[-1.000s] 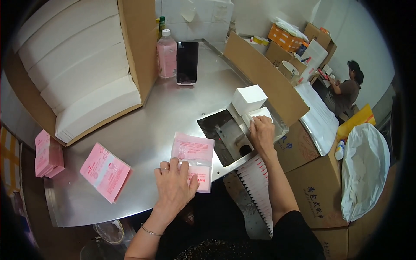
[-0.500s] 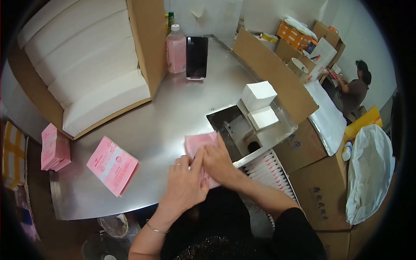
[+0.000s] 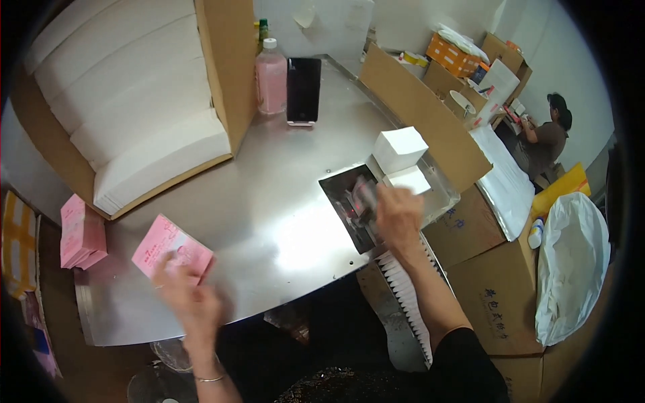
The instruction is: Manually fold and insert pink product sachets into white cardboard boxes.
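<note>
My blurred left grip [image 3: 190, 299] slants forward over the nearer pink packets [image 3: 161, 243] on the tabletop [image 3: 259, 188]; my right grip [image 3: 400, 213], knuckles up, is beside the slot [image 3: 337, 193]. Whether either pinches anything, I can't tell.

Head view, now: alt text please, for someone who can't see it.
Over a metal table, a blurred left hand is at pink packets and a blurred right hand at a rectangular opening near two white blocks. An open carton of white stacks stands at left, a phone and a pink bottle at the back; another person is at far right.
</note>
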Action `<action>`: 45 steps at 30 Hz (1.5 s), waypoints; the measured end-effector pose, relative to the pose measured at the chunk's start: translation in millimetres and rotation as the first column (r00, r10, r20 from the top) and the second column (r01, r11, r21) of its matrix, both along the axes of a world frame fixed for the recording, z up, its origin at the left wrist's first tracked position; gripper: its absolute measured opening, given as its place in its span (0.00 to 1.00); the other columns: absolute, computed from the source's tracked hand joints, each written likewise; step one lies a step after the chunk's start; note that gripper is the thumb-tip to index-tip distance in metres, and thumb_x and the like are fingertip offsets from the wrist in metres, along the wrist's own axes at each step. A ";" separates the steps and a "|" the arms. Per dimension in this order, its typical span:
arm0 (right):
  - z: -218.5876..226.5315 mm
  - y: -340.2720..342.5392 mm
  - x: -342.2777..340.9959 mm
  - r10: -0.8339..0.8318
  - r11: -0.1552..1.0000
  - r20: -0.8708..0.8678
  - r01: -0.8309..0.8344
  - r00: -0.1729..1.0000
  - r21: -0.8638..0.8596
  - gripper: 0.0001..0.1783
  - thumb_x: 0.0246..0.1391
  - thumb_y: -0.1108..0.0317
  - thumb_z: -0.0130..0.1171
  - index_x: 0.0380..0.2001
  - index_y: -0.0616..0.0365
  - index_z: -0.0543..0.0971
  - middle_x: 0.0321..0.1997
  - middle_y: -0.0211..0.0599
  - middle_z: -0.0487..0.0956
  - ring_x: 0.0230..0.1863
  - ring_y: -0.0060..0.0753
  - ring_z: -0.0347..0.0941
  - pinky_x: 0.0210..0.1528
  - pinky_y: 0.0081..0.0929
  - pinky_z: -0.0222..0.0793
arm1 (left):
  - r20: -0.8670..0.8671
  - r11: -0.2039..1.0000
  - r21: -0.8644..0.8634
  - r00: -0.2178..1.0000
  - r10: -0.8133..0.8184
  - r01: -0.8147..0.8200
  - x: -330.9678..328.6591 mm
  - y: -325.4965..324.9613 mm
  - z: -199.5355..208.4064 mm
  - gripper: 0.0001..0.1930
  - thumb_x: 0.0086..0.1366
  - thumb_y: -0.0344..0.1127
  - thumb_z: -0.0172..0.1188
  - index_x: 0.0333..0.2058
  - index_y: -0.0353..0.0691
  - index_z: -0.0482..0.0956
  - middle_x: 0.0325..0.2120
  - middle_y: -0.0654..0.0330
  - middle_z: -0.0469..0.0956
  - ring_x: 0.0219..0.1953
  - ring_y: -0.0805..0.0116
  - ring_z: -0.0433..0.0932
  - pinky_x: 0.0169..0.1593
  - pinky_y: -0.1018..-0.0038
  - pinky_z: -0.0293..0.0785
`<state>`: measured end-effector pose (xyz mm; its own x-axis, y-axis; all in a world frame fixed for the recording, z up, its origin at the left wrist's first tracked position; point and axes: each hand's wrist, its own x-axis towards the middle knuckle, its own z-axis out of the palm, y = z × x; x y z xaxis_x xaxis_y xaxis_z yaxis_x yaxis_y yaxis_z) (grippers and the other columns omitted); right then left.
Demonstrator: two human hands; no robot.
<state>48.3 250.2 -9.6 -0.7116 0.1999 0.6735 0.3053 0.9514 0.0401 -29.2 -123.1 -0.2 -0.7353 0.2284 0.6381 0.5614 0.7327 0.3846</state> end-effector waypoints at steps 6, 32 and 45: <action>-19.2 60.9 9.0 -0.233 0.971 0.026 0.231 0.972 0.064 0.08 0.53 0.66 0.62 0.33 0.59 0.80 0.33 0.43 0.74 0.42 0.44 0.72 0.43 0.44 0.65 | 0.112 0.918 -0.349 0.964 0.240 -0.188 -24.5 -44.0 -17.3 0.09 0.59 0.27 0.57 0.39 0.39 0.73 0.40 0.48 0.74 0.48 0.48 0.71 0.62 0.51 0.57; -4.6 -80.0 3.1 0.645 0.725 -0.021 -0.620 0.764 -0.302 0.16 0.46 0.70 0.60 0.40 0.64 0.76 0.42 0.49 0.78 0.54 0.47 0.74 0.69 0.61 0.52 | 0.187 0.894 -0.262 0.928 -0.323 0.364 10.7 104.1 -8.9 0.33 0.50 0.44 0.65 0.55 0.40 0.73 0.67 0.41 0.58 0.68 0.36 0.56 0.60 0.49 0.57; -14.7 61.9 20.7 -0.113 0.980 0.021 0.115 0.993 -0.162 0.06 0.57 0.71 0.59 0.32 0.62 0.80 0.34 0.42 0.74 0.42 0.46 0.71 0.45 0.44 0.65 | 0.050 0.873 -0.376 0.947 -0.316 0.311 14.2 113.2 11.4 0.24 0.58 0.52 0.64 0.48 0.44 0.80 0.46 0.48 0.70 0.43 0.49 0.67 0.48 0.52 0.61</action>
